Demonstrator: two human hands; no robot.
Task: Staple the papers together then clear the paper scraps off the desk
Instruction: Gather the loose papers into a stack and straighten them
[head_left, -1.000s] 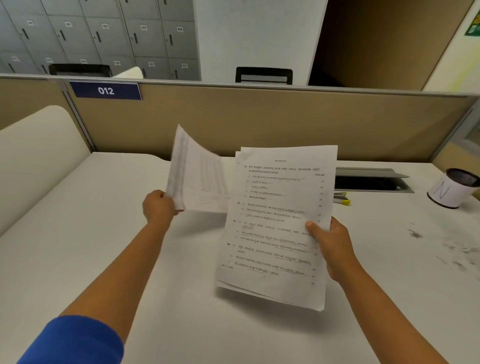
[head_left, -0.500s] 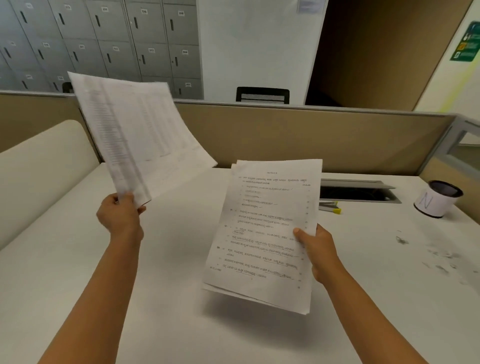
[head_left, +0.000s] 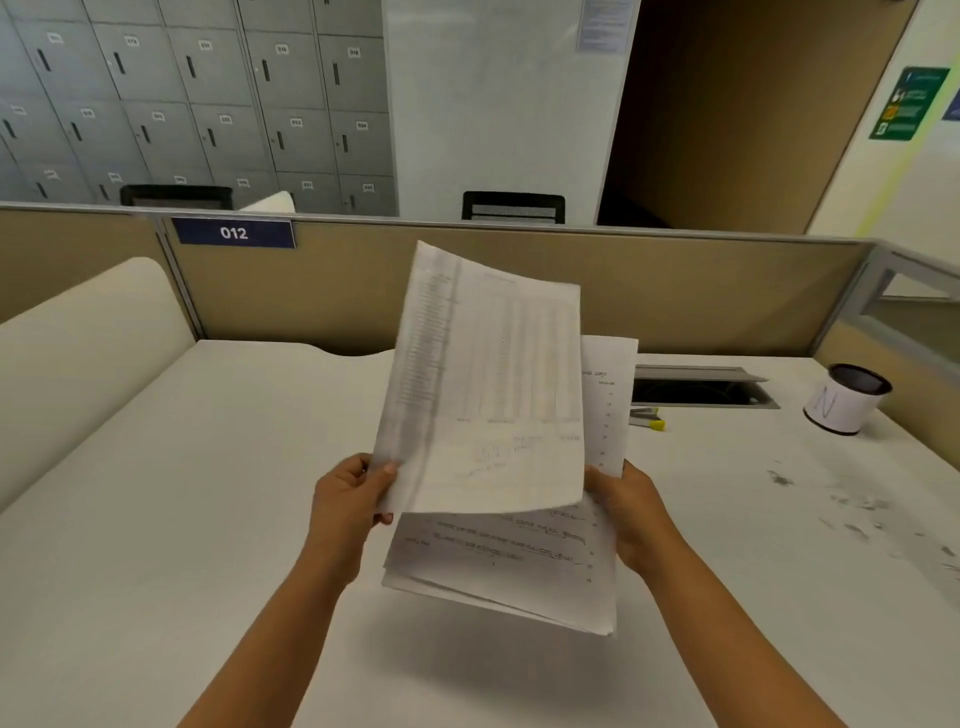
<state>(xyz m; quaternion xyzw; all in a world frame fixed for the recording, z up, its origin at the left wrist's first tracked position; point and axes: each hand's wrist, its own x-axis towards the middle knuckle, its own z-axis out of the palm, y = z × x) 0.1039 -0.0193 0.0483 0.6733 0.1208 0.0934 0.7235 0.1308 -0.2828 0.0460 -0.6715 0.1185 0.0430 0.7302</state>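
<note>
My left hand pinches the lower left corner of a single sheet printed with a faint table. It stands nearly upright in front of the printed paper stack, which my right hand grips by its right edge above the white desk. The sheet hides most of the stack's top page. Small grey paper scraps lie scattered on the desk at the right. A stapler with a yellow tip shows just right of the stack.
A white cup marked N stands at the far right. A grey cable tray is set into the desk behind the stapler. A tan partition with a 012 label closes the back, and a cream side panel the left.
My left hand has swung the single sheet from high on the left down and right, in front of the stack. The stack in my right hand has barely moved.
</note>
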